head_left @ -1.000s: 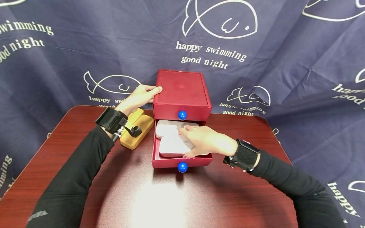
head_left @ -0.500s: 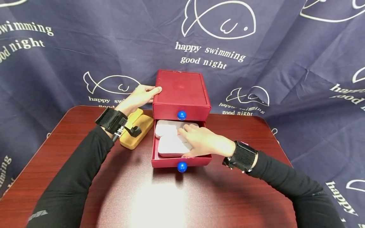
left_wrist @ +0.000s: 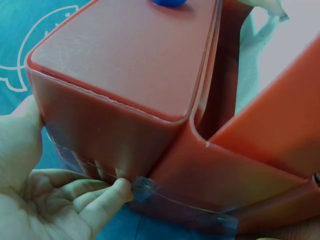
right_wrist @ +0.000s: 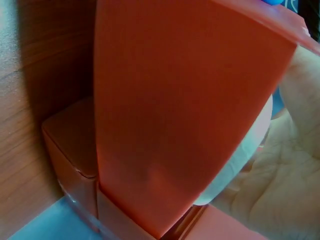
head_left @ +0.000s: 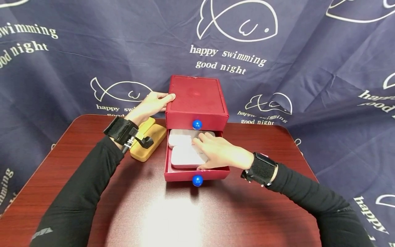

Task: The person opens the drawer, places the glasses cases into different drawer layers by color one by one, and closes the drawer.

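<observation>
Red drawer box (head_left: 196, 99), blue knobs (head_left: 197, 124), white cases (head_left: 185, 156)

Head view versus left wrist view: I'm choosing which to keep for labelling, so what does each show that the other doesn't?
Only the head view shows the right hand resting on white cases in the open lower drawer, plus the yellow block and the table. Only the left wrist view shows clear tape along the red box's bottom edge by the fingers. Both show the left hand against the box's side and a blue knob.
</observation>
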Tool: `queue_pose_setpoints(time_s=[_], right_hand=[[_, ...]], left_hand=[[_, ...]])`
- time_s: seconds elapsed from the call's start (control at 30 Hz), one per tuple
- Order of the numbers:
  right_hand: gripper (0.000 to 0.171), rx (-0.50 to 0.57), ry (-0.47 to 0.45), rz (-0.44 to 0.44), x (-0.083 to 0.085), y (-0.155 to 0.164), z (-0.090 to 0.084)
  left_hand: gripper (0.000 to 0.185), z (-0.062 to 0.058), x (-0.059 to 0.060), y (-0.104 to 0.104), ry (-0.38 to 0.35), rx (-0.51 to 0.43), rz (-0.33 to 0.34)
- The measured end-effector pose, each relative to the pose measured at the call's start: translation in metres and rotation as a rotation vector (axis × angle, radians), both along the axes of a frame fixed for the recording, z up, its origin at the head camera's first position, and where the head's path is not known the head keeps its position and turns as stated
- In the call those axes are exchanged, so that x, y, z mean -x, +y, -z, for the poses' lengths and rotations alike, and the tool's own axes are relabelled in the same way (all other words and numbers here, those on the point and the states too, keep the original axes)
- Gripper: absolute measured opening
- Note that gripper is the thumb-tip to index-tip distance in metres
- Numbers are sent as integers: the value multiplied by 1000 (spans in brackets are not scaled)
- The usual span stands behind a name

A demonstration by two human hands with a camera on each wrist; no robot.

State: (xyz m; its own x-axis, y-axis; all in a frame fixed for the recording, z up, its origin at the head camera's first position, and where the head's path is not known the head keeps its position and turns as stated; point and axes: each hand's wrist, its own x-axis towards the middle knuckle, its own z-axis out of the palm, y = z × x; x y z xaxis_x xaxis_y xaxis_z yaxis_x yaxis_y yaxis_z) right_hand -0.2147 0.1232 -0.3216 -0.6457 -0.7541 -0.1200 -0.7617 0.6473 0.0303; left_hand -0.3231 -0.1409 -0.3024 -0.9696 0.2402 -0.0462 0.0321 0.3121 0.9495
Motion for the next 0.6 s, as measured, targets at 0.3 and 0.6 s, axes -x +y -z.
queue_pose_setpoints(time_s=[0.3, 0.6], right_hand=[[83, 3, 43, -18, 2, 0, 4], [83, -14, 36, -34, 6, -2, 4]], left_hand=[[66, -1, 1, 0, 4, 14, 6], [62, 1, 3, 0, 7, 14, 1]])
